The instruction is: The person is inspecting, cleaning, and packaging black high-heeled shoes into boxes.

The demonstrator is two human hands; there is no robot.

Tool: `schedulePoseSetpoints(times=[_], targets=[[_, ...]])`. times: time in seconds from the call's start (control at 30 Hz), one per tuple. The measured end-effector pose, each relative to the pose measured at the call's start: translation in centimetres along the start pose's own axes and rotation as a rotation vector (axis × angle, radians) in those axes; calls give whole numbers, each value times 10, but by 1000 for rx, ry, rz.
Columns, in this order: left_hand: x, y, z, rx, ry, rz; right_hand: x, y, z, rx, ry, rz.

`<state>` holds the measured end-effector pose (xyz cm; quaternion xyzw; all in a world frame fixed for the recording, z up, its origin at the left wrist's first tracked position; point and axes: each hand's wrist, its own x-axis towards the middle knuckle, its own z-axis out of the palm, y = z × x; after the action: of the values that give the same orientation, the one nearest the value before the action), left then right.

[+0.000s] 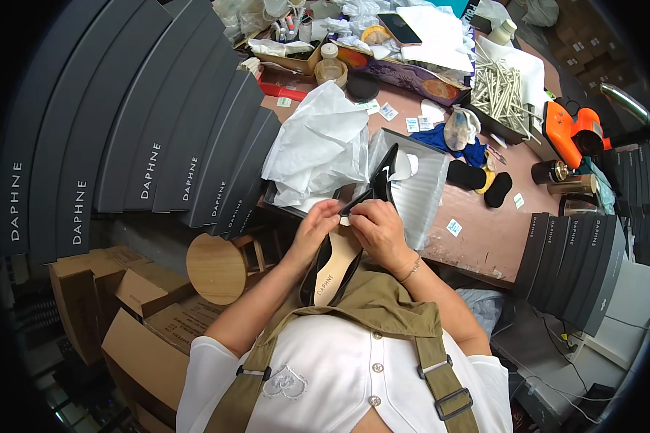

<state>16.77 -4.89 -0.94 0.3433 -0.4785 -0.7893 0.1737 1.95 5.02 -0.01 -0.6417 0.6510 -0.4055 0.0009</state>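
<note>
A black shoe with a tan insole (334, 270) lies on my lap, heel end toward me. My left hand (316, 229) is closed at its far end, fingertips pinched on its dark upper. Close beside it, my right hand (378, 232) is also closed there, with bent fingers meeting the left ones. A small pale bit shows between the fingertips; what it is I cannot make out. Just beyond the hands, a second black shoe (387, 169) stands in an open grey shoebox (439, 162) lined with white tissue paper (318, 141).
Dark shoeboxes stack high at the left (133, 115), with another stack (572, 270) at the right. Brown cartons (148, 339) and a round wooden stool (215, 268) stand low left. On the table are a tray of pale sticks (502, 94), an orange tool (567, 133), a phone (399, 29) and black pads (497, 190).
</note>
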Motion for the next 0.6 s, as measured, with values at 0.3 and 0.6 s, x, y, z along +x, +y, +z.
schedulePoseSetpoints(times=[0.3,0.6], targets=[[-3,35,11,-202,29,-252,10,-34,-19,-75,-104,167],[5,28,8,-228,-78,-236,20,-20,-20,-9,39,225]])
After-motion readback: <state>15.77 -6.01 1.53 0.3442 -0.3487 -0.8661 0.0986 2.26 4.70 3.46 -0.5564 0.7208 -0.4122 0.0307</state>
